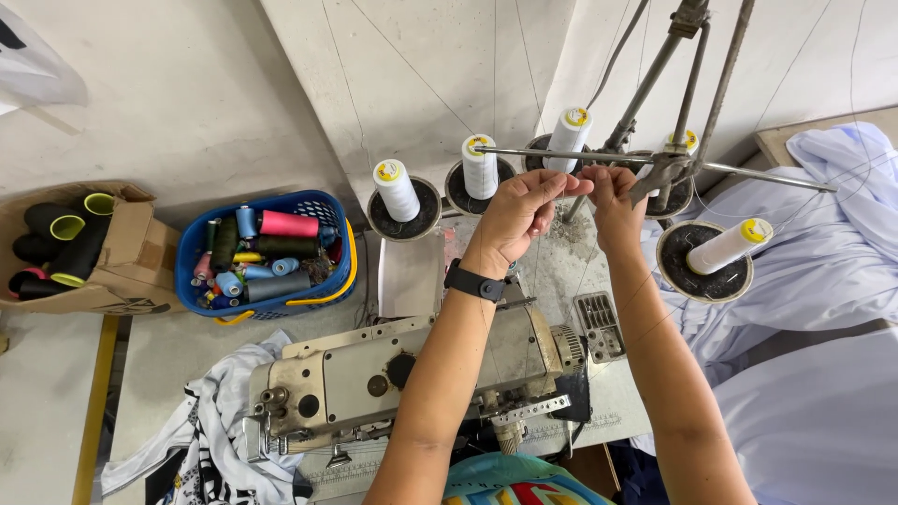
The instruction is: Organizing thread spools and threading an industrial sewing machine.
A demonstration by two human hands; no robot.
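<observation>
We are holding both arms up over the sewing machine. Our left hand is almost closed, with the thumb and fingers pinched together. Our right hand is pinched too, right beside it. Between them we seem to hold a thin thread, up by the metal bar of the thread stand. The thread is so thin that we can hardly see it.

We think thread like this is very light, soft and floppy. It can slip away or snap if we tug hard, so it is best pinched close to its end with the fingertips.

White thread cones stand in a row behind our hands. A blue basket of colourful spools sits off to the left, next to a cardboard box of dark cones. Pale cloth lies on the right.
</observation>
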